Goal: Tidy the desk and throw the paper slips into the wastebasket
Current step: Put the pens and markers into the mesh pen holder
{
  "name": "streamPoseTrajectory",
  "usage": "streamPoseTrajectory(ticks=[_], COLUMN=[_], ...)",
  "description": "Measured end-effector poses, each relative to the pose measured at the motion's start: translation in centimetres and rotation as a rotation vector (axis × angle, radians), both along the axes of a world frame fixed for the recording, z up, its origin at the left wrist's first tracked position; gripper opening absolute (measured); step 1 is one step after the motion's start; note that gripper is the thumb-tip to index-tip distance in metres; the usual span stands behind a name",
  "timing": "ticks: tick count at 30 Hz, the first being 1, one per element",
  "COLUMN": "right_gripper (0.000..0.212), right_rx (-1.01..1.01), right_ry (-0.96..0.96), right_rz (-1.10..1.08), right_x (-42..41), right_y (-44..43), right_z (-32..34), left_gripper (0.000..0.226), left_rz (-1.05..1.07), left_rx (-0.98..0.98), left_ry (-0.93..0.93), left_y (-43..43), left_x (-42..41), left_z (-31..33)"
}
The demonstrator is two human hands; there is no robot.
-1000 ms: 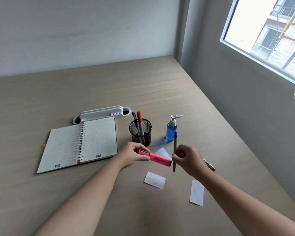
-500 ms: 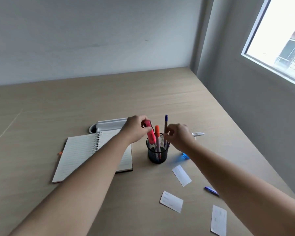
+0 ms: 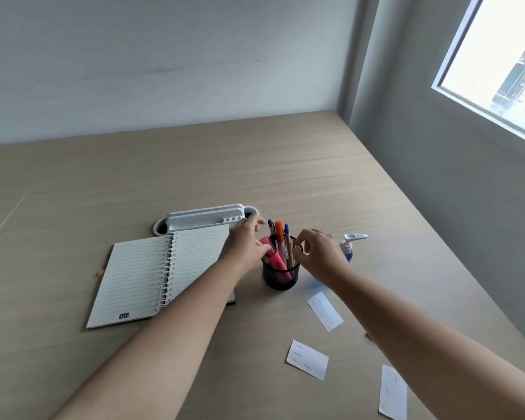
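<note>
A black mesh pen cup (image 3: 280,278) stands mid-desk holding a pink highlighter (image 3: 274,259), an orange marker (image 3: 279,234) and two blue-capped pens (image 3: 286,237). My left hand (image 3: 243,242) is at the cup's left rim, fingers spread, thumb against the highlighter's top. At the right rim my right hand (image 3: 319,256) has its fingers curled loosely, apart from the pens. Three white paper slips lie on the desk: one (image 3: 325,311) near the cup, one (image 3: 307,359) closer to me, one (image 3: 392,392) at the bottom right.
An open spiral notebook (image 3: 164,274) lies left of the cup, with a white desk organiser (image 3: 206,219) behind it. A blue pump bottle (image 3: 350,245) stands behind my right hand. A dark pen tip (image 3: 369,336) peeks from under my right forearm. Walls bound the desk behind and right.
Both hands carried the highlighter and the pen from near me to the cup and lowered them in. Both items now stand inside it, and my fingers have loosened.
</note>
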State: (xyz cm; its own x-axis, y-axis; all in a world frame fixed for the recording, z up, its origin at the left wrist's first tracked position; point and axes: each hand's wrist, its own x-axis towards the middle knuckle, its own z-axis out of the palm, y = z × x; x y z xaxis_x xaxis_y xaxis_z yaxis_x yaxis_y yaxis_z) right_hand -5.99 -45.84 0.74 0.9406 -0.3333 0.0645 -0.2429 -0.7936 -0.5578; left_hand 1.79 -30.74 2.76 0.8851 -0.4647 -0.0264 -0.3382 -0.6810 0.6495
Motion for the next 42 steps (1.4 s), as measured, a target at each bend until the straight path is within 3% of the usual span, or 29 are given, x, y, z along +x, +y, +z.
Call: streamPoseTrajectory(ticks=[5, 10, 13, 17, 23, 28, 36, 42], right_gripper=[0.006, 0.002, 0.004, 0.006, 0.015, 0.020, 0.008, 0.012], right_rx=[-0.003, -0.030, -0.029, -0.022, 0.040, -0.023, -0.123, 0.134], right_ry=[-0.167, -0.227, -0.145, 0.077, 0.320, 0.347, 0.459, 0.180], right_rz=[0.012, -0.157, -0.288, -0.280, -0.177, -0.132, -0.162, -0.299], right_x=[-3.5, -9.5, -13.6, -19.4, -24.3, -24.3, -25.1, -22.9], right_y=[-0.5, -4.9, -8.5, -10.7, -10.9, -10.3, -11.2, -11.5], right_z=[1.3, 2.4, 1.3, -2.0, -6.8, -7.4, -6.6, -1.3], left_gripper=[0.031, 0.017, 0.016, 0.023, 0.042, 0.034, 0.020, 0.017], left_rz=[0.006, -0.185, -0.372, -0.540, -0.638, -0.619, -0.560, -0.437], left_rx=[-0.035, -0.082, -0.041, 0.210, 0.467, 0.551, 0.485, 0.143], left_ry=[-0.177, -0.342, -0.321, -0.169, -0.170, -0.199, -0.141, 0.018], left_y=[-0.6, -4.6, -7.9, -12.0, -15.1, -15.7, -14.2, -11.9], left_x=[-2.0, -7.0, -10.5, -13.9, -14.6, -13.8, -13.5, -11.9], left_z=[1.7, 3.3, 2.4, -1.5, -6.5, -8.3, -8.6, -2.2])
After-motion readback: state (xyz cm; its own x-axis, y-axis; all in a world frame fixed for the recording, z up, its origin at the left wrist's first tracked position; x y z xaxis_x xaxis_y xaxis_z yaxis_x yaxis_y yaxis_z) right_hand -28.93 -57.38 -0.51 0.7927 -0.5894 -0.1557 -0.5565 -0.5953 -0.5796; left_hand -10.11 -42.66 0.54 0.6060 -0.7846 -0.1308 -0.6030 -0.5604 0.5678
